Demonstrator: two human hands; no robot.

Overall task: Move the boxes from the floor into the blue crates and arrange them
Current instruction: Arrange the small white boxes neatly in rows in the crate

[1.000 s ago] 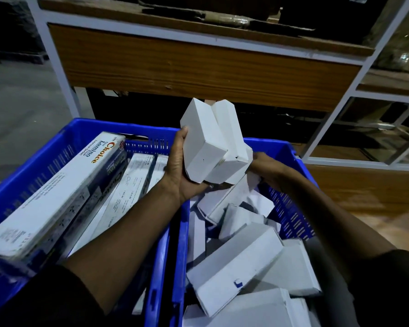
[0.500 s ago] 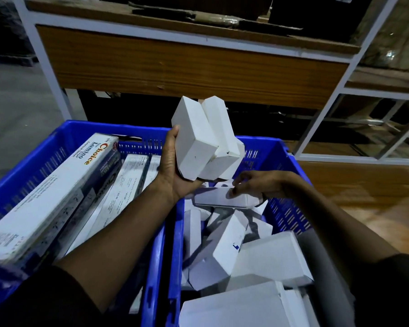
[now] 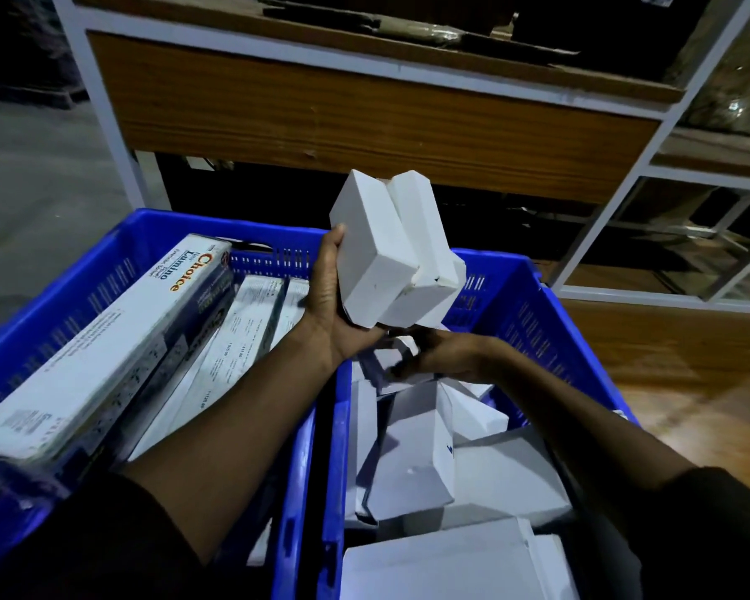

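Blue crates [image 3: 537, 305] x2, 3 boxes [image 3: 373, 253] held

Dim, bluish indoor light. White boxes [image 3: 382, 249] brightest, upper centre. Corners fall dark. Wide-angle bending at frame edges. Slight motion blur at right hand [image 3: 442, 352], centre.

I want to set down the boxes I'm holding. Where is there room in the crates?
Little. The right crate is heaped with white boxes; only a small gap shows beside its far wall. The left crate is filled by long cartons.
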